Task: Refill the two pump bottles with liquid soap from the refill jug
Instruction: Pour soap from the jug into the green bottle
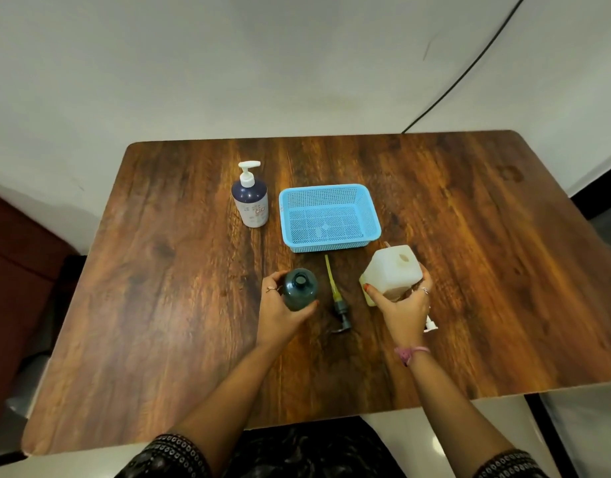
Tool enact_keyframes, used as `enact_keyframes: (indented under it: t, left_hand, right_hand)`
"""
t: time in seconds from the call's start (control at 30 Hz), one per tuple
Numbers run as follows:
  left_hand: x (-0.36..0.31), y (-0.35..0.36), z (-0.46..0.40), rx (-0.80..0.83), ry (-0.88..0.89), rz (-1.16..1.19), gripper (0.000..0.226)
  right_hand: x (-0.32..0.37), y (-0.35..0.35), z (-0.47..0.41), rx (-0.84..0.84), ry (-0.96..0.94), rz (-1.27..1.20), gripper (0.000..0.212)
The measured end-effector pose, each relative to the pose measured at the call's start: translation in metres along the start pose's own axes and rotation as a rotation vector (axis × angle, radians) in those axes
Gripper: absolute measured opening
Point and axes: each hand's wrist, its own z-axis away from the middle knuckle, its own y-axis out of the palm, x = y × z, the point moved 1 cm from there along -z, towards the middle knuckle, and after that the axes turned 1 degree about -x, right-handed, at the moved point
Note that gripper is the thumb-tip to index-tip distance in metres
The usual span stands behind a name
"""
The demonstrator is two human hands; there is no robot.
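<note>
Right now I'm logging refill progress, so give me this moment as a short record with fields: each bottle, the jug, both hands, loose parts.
dark green bottle: upright, pump removed, neck open, gripped by left hand
navy pump bottle: upright, white pump still on, untouched, left of blue basket
refill jug: translucent white, held by right hand, not yet over either bottle
removed pump: lying on table between the hands, tube pointing at the basket
small white part: by the right wrist, identity unclear
pouring: none visible
</note>
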Motion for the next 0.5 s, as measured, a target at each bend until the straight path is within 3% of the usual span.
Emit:
enact_keyframes:
  t: [0.1, 0.2, 0.23, 0.3, 0.4, 0.5]
  left_hand:
    - [0.002, -0.001, 0.0, 0.053, -0.022, 0.005, 0.094]
    - [0.01, -0.002, 0.001, 0.111, -0.062, -0.007, 0.109]
    - [0.011, -0.002, 0.001, 0.112, -0.077, -0.004, 0.112]
    - [0.012, -0.002, 0.001, 0.114, -0.087, 0.001, 0.113]
    - [0.008, 0.001, -0.002, 0.106, -0.049, -0.028, 0.095]
    - [0.006, 0.001, -0.004, 0.081, -0.022, -0.035, 0.077]
  right_hand:
    - [-0.007, -0.005, 0.022, -0.079, 0.096, -0.008, 0.097]
    - [-0.017, -0.01, 0.056, -0.135, 0.002, 0.111, 0.065]
    - [-0.019, -0.011, 0.063, -0.055, -0.09, 0.188, 0.052]
    - [-0.017, -0.011, 0.067, 0.285, -0.29, 0.377, 0.038]
    - [-0.012, -0.003, 0.052, 0.755, -0.558, 0.761, 0.05]
    - [-0.004, 0.014, 0.039, 0.915, -0.616, 0.994, 0.061]
